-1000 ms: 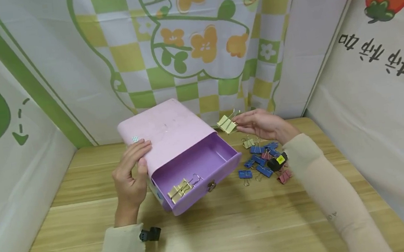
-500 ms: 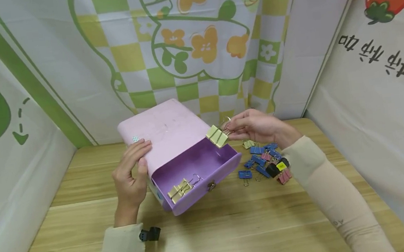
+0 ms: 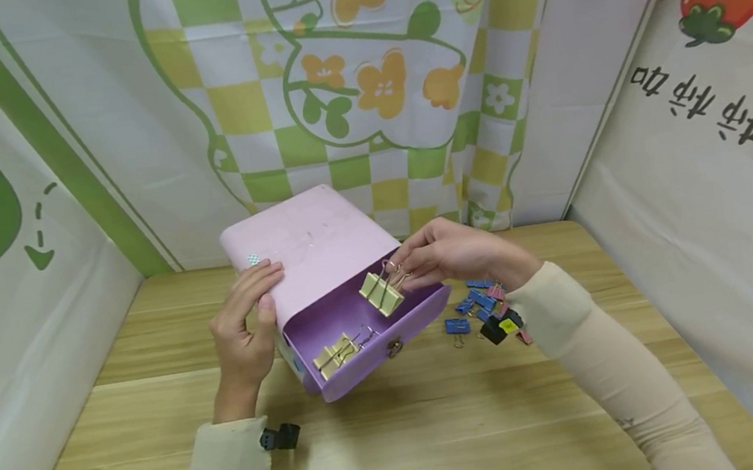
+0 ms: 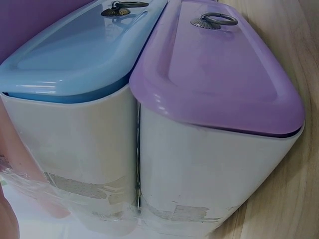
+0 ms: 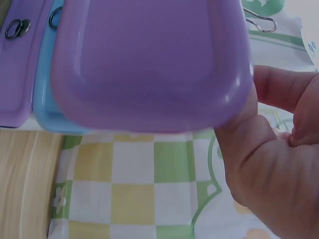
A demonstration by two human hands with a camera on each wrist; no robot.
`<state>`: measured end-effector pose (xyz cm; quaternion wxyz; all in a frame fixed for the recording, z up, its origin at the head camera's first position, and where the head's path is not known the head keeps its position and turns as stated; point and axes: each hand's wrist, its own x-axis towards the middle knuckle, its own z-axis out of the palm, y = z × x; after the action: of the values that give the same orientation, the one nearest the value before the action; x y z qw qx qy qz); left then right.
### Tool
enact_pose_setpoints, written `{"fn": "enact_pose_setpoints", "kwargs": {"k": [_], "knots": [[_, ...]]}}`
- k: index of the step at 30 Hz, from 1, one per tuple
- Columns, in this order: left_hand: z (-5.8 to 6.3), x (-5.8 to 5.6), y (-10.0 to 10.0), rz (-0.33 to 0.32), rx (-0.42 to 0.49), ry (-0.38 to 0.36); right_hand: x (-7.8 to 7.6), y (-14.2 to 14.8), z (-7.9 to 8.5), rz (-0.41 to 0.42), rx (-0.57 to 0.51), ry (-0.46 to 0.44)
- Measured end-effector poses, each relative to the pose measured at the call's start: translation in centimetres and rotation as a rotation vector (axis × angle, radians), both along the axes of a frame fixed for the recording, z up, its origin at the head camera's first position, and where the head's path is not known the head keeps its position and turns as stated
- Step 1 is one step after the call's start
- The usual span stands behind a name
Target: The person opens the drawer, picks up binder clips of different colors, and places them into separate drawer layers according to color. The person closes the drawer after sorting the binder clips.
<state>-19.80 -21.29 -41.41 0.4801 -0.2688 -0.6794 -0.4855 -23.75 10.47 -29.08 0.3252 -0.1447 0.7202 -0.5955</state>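
A pink drawer cabinet (image 3: 311,242) sits on the table with its top purple drawer (image 3: 363,374) pulled out. My left hand (image 3: 244,333) rests on the cabinet's left top edge, fingers laid flat. By its wire handles, my right hand (image 3: 454,253) pinches a large gold binder clip (image 3: 381,294) over the drawer's opening. More gold binder clips (image 3: 334,356) lie in the drawer's front left corner. From the right wrist, the drawer front (image 5: 149,64) covers most of the held clip; just a wire handle (image 5: 262,22) shows beside it.
Several blue binder clips (image 3: 457,325) and pink ones lie on the table right of the cabinet, partly behind my right wrist. Below the top drawer are a blue drawer (image 4: 89,55) and a purple lower drawer (image 4: 219,69), both closed. A checked curtain (image 3: 242,107) hangs behind.
My right hand has carried the gold binder clip left and down, from beside the cabinet to over the open drawer. The left hand and the cabinet stay in place.
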Motion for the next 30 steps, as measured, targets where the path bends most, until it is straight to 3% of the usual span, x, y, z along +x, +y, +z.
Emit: {"fn": "enact_pose_setpoints", "kwargs": {"k": [14, 30], "knots": [[-0.1, 0.0, -0.2, -0.005, -0.002, -0.01, 0.9, -2.4, -0.3, 0.118, 0.208, 0.149], [-0.1, 0.0, -0.1, -0.01, 0.0, -0.004, 1.9, -3.3, -0.4, 0.227, 0.31, 0.208]]}}
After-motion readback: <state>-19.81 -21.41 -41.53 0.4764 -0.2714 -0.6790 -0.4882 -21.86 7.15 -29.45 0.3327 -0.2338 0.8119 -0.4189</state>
